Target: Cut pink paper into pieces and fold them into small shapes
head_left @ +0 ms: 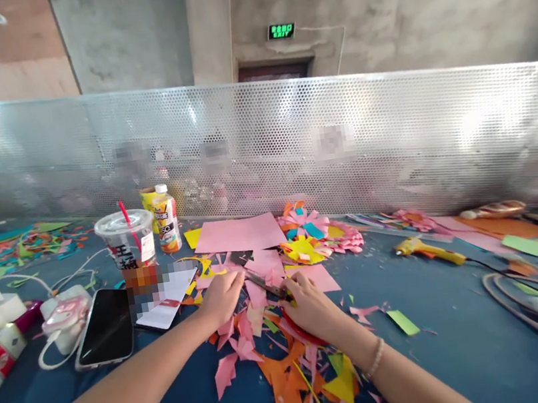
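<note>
Bare forearms (pixel 124 384) are nearest: your right hand (pixel 310 306) is wrapped round red-handled metal scissors (pixel 266 285) mid-table; your left hand (pixel 225 295) is by the blade tips, can't tell if pinching anything. Layered pink-and-yellow paper flowers (pixel 304 249) look done; one flat pink paper sheet (pixel 238 233) looks uncut. Colourful paper scraps (pixel 287 387) litter the blue tabletop (pixel 465 361); perforated metal screen (pixel 388 116), concrete wall (pixel 372 11) beyond.

perforated screen (pixel 389 123) along far edge of tabletop (pixel 471 333), EXIT sign (pixel 281 31) on wall (pixel 381 3) behind; lidded cup (pixel 124 253) with red straw (pixel 128 221), bottle (pixel 167 225) just beside, both toward far edge; dark phone (pixel 106 327) next to lit phone (pixel 169 304), white chargers (pixel 9 307) nearer left edge
</note>
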`<state>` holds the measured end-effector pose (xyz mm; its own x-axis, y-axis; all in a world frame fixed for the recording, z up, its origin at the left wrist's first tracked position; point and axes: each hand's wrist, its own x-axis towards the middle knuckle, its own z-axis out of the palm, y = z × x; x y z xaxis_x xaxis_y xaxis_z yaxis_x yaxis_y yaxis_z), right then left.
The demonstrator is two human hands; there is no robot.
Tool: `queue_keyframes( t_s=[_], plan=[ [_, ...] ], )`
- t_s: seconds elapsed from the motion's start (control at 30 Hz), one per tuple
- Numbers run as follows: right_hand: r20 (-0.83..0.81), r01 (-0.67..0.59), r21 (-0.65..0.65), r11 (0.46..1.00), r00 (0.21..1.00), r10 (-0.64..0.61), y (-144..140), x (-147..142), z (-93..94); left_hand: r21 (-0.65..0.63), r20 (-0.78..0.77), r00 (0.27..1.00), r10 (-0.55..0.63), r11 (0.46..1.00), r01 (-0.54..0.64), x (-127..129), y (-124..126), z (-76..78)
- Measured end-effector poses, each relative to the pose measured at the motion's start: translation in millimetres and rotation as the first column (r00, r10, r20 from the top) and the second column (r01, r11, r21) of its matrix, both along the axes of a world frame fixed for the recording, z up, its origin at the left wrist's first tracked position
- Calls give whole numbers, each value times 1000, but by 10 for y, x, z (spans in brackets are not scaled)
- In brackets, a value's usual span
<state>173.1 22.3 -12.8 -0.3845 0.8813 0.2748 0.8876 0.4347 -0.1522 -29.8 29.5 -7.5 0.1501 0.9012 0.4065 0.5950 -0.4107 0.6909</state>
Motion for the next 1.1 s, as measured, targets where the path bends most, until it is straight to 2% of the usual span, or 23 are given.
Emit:
queue_keyframes(
  t_s=[0.17, 0.3, 0.4, 0.67, 0.93, 1.03, 1.1],
  plan=[
    [-27, 10, 56, 998, 1000, -8, 13, -29, 25, 79, -9, 998, 67, 995, -66, -77, -19, 76],
    [-26, -204, 79, 976, 978, 206, 24, -45, 60, 63, -46, 996, 80, 995, -77, -80, -38, 95],
    [-6, -275, 14, 961, 961, 275, 33, -49, 64, 64, -48, 996, 73, 995, -70, -77, -52, 97],
    [12, -275, 10, 962, 962, 274, 38, -2, 56, 74, -5, 998, 63, 995, -63, -82, -29, 77],
    [46, -264, 38, 964, 964, 262, 167, 17, -17, 47, -199, 979, 41, 998, -32, -8, -90, 86],
    [64, -277, 32, 960, 960, 274, 185, 30, -42, 80, -165, 985, 42, 996, -30, -33, -77, 86],
    [63, -276, 41, 960, 960, 274, 182, 31, -37, 98, -86, 995, 57, 994, -48, -73, -44, 80]
  ],
)
